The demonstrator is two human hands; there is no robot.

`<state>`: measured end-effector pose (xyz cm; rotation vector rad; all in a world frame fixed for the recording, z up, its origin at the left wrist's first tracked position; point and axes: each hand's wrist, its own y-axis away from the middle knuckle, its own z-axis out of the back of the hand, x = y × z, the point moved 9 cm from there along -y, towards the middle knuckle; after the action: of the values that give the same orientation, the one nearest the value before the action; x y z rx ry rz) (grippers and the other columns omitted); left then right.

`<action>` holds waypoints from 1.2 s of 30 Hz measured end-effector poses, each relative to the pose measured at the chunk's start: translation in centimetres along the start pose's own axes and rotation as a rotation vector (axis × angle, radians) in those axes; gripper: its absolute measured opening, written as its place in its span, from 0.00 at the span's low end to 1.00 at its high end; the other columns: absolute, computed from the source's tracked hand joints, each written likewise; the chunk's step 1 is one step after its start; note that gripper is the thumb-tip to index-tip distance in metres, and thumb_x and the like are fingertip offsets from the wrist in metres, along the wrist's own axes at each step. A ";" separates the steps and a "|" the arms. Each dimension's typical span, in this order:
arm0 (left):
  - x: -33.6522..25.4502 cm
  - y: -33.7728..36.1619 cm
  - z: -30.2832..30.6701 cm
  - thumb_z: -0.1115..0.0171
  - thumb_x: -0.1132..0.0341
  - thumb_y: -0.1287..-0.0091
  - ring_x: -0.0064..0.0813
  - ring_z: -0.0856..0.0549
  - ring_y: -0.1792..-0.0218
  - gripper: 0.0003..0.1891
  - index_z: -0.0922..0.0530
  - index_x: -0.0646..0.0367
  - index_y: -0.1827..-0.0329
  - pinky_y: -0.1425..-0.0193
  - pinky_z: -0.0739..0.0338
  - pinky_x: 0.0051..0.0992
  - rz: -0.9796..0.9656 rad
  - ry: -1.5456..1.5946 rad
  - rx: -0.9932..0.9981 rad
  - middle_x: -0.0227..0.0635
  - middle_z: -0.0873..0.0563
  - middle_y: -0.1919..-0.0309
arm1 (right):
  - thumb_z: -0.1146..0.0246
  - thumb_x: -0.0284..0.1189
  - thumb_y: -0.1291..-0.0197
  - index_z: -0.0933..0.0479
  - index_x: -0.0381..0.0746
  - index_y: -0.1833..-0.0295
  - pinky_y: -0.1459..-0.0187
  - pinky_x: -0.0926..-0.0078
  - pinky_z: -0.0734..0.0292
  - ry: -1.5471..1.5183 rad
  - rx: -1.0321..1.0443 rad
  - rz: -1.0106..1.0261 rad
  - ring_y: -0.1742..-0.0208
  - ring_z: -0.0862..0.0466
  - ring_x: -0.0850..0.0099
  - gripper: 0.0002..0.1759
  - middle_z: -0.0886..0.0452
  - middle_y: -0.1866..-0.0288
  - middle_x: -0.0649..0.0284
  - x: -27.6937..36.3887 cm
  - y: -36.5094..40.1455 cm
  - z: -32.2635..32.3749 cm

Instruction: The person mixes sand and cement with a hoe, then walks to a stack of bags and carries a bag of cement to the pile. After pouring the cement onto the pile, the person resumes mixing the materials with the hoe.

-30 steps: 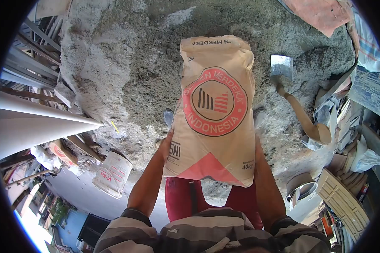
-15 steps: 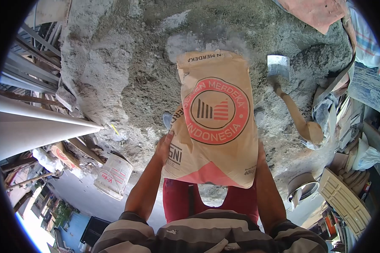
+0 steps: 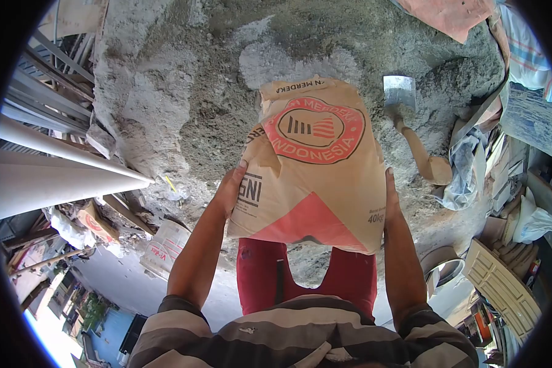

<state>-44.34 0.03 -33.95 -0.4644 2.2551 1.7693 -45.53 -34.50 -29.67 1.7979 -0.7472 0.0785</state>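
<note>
A brown paper cement bag [image 3: 316, 178] with a red and black round logo is held out in front of me, tilted over the grey ground. My left hand [image 3: 230, 189] grips its left side, thumb on the printed face. On the opposite side, my right hand [image 3: 392, 195] holds the right edge, with the thumb showing and the other fingers hidden. The far end of the bag sags down and is close to a pale powdery patch [image 3: 288, 61]; whether it touches is not visible. Both hands are closed on the bag.
To the right lies a shovel [image 3: 420, 147] with a shiny blade. White pipes [image 3: 67, 184] jut in from the left. A flattened printed sack [image 3: 165, 245] lies at lower left, a pale panelled door [image 3: 503, 288] at lower right. Sheets and rubble line the right edge.
The near end of the bag has come up and the bag tips more steeply away, so its logo looks flatter and farther off. Both hands have moved forward with it.
</note>
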 end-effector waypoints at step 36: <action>-6.1 3.9 -2.1 0.53 0.41 0.26 0.37 0.16 0.44 0.34 0.35 0.58 0.28 0.42 0.19 0.37 -0.046 -0.006 0.061 0.43 0.19 0.40 | 0.46 0.52 0.32 0.30 0.35 0.33 0.46 0.68 0.20 0.017 0.052 0.125 0.44 0.17 0.66 0.35 0.20 0.41 0.51 2.0 0.4 -0.2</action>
<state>-40.23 -0.56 -27.63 -0.4945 2.2685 1.6732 -44.06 -35.26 -28.44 1.7966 -0.8521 0.1975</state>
